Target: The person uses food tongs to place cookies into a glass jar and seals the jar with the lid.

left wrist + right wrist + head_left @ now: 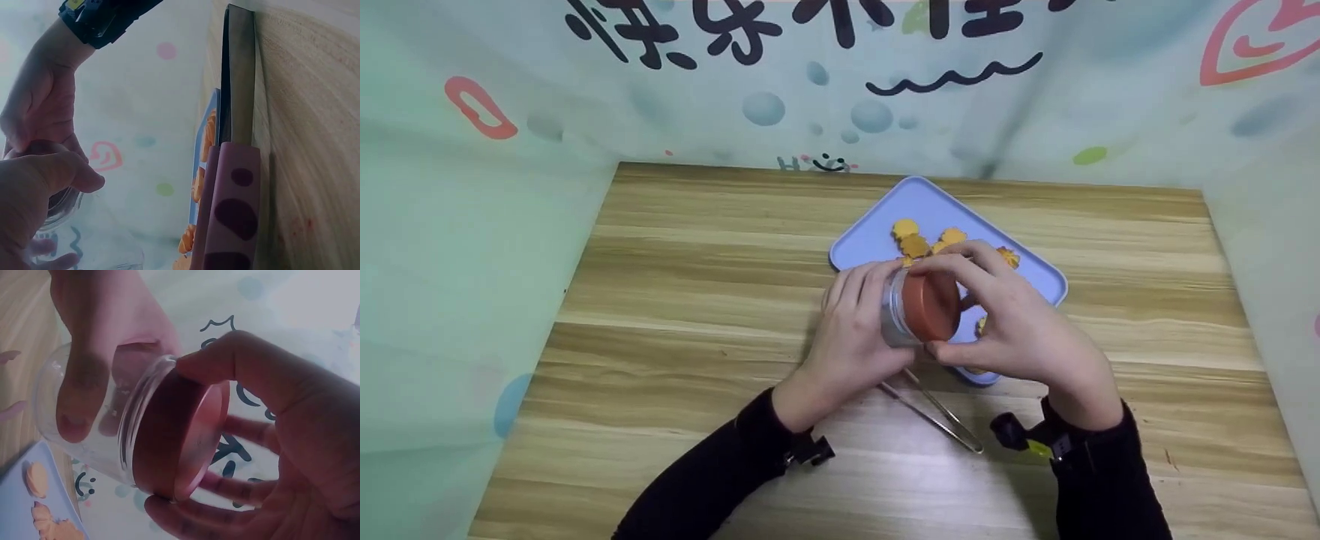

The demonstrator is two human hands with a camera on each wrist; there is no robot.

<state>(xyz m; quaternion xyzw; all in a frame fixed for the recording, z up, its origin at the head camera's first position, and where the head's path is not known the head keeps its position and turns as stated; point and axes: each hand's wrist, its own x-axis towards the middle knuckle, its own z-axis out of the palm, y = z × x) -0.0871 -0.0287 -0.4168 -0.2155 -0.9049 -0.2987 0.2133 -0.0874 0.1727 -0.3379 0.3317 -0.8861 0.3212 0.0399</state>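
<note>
"Right wrist view first: what did your two hands have hold of?"

"Your left hand (851, 326) was wrapped around a clear, round, see-through jar (112, 447), its thumb across the side. Your right hand (1024, 322) gripped the reddish-brown, shiny round lid (174, 433), thumb on one edge and fingertips on the opposite one."

"Was the lid on?"

"It sat at the jar's mouth, tilted along with the jar. You couldn't tell how tightly."

"And where was the jar?"

"Held up in front of you, over the near-left side of a pale blue rectangular tray (915, 199) with rounded corners. Yellow-orange, scalloped biscuits (915, 246) lay on it."

"Anything nearer you?"

"Metal tongs with pink, dark-spotted ends (239, 169) rested on the wood-grain table (697, 300), partly beneath your left hand. Beyond the table hung a pale green cloth backdrop (660, 112) with black lettering."
</note>
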